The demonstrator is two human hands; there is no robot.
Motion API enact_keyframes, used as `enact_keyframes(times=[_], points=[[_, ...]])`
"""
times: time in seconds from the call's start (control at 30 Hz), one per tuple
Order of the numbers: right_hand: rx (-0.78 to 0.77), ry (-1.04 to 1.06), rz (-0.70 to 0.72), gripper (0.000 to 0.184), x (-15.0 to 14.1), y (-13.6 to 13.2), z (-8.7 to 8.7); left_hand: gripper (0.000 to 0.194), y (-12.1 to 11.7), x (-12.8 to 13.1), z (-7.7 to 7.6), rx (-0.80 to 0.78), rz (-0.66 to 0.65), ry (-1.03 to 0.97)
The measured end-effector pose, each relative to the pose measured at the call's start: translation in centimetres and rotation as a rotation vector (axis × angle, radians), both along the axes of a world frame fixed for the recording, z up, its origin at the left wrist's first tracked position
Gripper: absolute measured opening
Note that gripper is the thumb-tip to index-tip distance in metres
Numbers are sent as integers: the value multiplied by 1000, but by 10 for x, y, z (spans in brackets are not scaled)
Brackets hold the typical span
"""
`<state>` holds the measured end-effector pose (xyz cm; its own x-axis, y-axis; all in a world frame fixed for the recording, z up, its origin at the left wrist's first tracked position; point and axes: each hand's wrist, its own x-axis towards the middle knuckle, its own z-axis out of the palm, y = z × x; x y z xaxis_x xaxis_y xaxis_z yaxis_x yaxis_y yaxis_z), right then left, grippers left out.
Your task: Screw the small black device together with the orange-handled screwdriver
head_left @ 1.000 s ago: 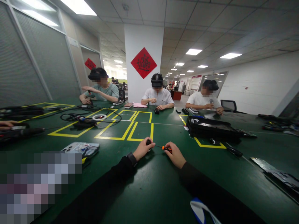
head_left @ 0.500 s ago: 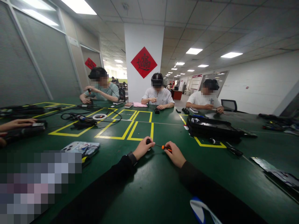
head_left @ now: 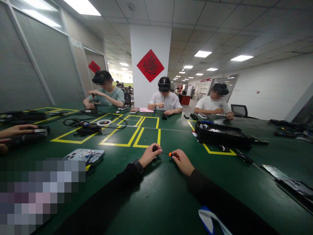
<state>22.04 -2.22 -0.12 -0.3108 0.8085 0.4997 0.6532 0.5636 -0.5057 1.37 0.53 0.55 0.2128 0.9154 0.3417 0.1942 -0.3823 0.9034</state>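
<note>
My left hand (head_left: pixel 148 156) is closed around a small black part (head_left: pixel 155 148), mostly covered by the fingers, so its kind is unclear. In my right hand (head_left: pixel 184 164) is a screwdriver (head_left: pixel 170 154) with an orange and black handle. Its thin shaft points left and its end meets the black part at my left fingers. Both hands are just above the green table (head_left: pixel 161 195), near its middle, with the forearms stretched forward.
A black open case (head_left: pixel 222 134) lies to the right, with a dark-handled tool (head_left: pixel 245 159) in front of it. A clear plastic pack (head_left: pixel 84 156) and coiled cables (head_left: pixel 84 125) are to the left. A blue-white strap (head_left: pixel 207 218) lies near my right forearm. Several co-workers sit around the table.
My hands keep nearly the same place, with the screwdriver still against the black part. At the far left, another person's hand has moved onto a black device.
</note>
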Motion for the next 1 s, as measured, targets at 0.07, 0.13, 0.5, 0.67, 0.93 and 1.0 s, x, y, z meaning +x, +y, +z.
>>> enact_keyframes(times=[0.07,0.13,0.5,0.67,0.93,1.0], points=[[-9,26,9,12,0,-1,0,23,0,0,-1,14,2,1],[-22,34,21,14,-1,-2,0,24,1,0,-1,8,4,4],[31,-33,-40,17,1,3,-3,23,-3,0,2,-9,9,13],[1,20,-49,17,-1,0,5,21,-2,1,1,-23,30,10],[-418,151,427,34,-15,-85,105,19,0,0,-2,-25,1,-27],[-545,132,565,39,-17,-131,118,19,0,0,-2,-27,-2,-25]])
